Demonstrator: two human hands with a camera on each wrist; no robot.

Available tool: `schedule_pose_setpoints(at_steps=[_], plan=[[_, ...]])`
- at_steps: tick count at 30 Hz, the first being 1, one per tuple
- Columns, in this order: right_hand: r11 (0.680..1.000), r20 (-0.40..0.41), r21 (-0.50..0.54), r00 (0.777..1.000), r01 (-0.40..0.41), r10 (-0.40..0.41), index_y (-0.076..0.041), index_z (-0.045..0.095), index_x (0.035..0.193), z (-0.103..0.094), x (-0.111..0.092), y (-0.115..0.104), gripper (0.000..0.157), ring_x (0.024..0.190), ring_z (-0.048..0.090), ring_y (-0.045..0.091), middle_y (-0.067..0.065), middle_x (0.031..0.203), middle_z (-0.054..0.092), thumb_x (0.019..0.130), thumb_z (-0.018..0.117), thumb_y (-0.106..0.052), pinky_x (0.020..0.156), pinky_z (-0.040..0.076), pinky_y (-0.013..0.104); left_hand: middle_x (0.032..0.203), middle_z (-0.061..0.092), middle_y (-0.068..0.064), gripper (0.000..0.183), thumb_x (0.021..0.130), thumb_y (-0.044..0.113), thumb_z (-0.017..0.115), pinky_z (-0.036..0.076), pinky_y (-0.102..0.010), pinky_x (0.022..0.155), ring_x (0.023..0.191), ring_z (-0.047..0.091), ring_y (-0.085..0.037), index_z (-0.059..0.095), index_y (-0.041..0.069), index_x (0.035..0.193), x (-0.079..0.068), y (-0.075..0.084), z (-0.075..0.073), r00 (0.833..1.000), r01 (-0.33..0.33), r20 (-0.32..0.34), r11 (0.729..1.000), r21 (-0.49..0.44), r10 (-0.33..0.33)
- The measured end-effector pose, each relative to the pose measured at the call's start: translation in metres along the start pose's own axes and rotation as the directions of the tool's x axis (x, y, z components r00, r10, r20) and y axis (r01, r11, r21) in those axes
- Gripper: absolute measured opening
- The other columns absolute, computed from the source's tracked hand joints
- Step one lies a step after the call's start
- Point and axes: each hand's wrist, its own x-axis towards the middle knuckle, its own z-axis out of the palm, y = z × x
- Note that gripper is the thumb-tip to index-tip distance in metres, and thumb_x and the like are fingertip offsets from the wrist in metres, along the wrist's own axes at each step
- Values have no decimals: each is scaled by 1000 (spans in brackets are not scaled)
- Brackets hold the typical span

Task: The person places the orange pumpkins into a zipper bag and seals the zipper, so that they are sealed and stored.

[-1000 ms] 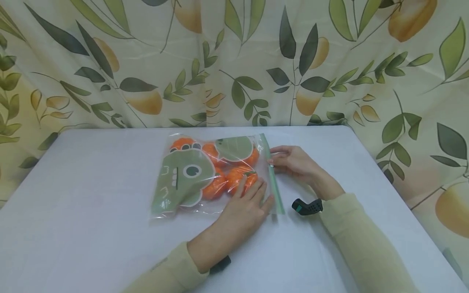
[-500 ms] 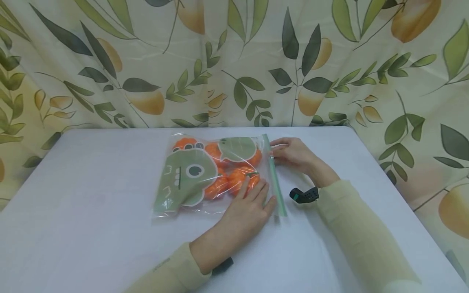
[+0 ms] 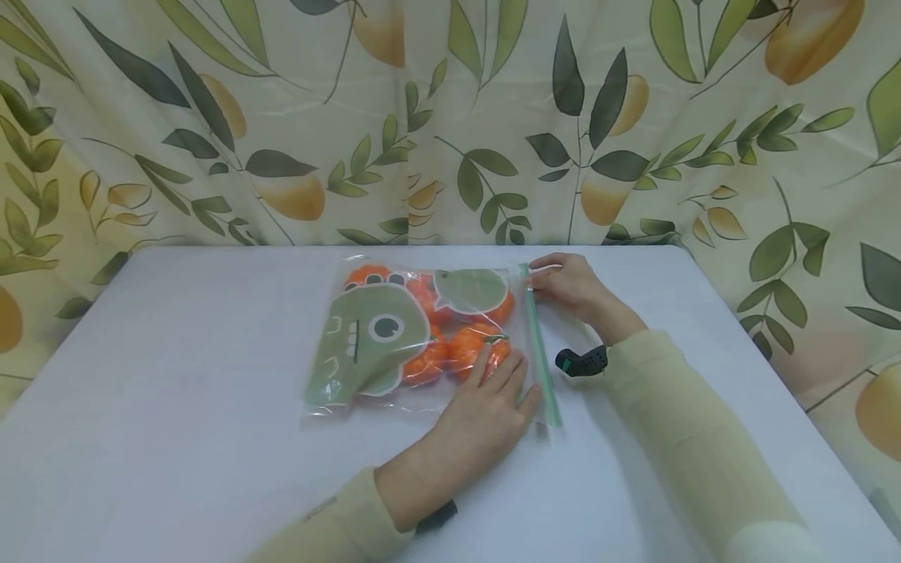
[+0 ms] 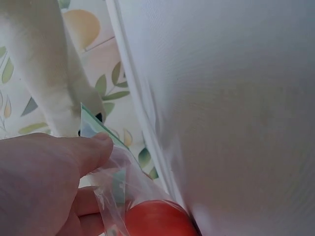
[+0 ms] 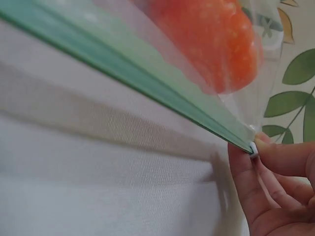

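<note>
A clear slider zip bag (image 3: 369,367) with a green cartoon dinosaur print lies on the table, holding several orange toy pumpkins (image 3: 468,348). Its green zip strip (image 3: 538,336) runs along the right side. My left hand (image 3: 486,414) is on the bag's near right part, fingers over the plastic; in the left wrist view, thumb and fingers grip the clear film beside the strip. At the strip's far end my right hand (image 3: 573,289) pinches the small white slider (image 5: 253,150) between thumb and fingers. The strip behind the slider looks flat and straight.
A white cloth covers the table (image 3: 176,352). Behind it hangs a curtain (image 3: 281,117) with leaf and fruit patterns. A dark wrist camera (image 3: 580,361) shows at the right sleeve, another partly under the left wrist.
My right hand has slid along the strip toward its far end, taking the slider with it. My left hand keeps its place on the bag. The whole view shifts slightly.
</note>
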Motion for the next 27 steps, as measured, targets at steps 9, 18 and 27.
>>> schedule_pose_setpoints(at_steps=[9,18,27], plan=[[999,-149,-1,988,34,-34,5,55,131,-5,8,6,44,81,64,7,19,115,64,93,68,-11,77,57,19,155,44,-9,47,99,20,60,26,-54,121,150,32,-26,52,23,145,1,5,-1,999,-32,-32,999,17,33],[999,-148,-3,988,42,-42,4,52,133,-9,7,7,44,83,67,9,20,118,62,95,65,-15,81,58,24,159,38,-8,51,100,28,59,22,-56,122,152,26,-26,46,22,149,3,3,-4,999,-50,8,998,-32,51],[982,-172,1,968,188,-185,3,48,137,-8,-35,9,48,117,63,34,23,133,56,104,47,-32,95,56,36,165,25,-3,64,99,45,54,8,-53,125,155,15,-23,34,21,155,-5,-31,-22,999,-15,22,934,-356,25]])
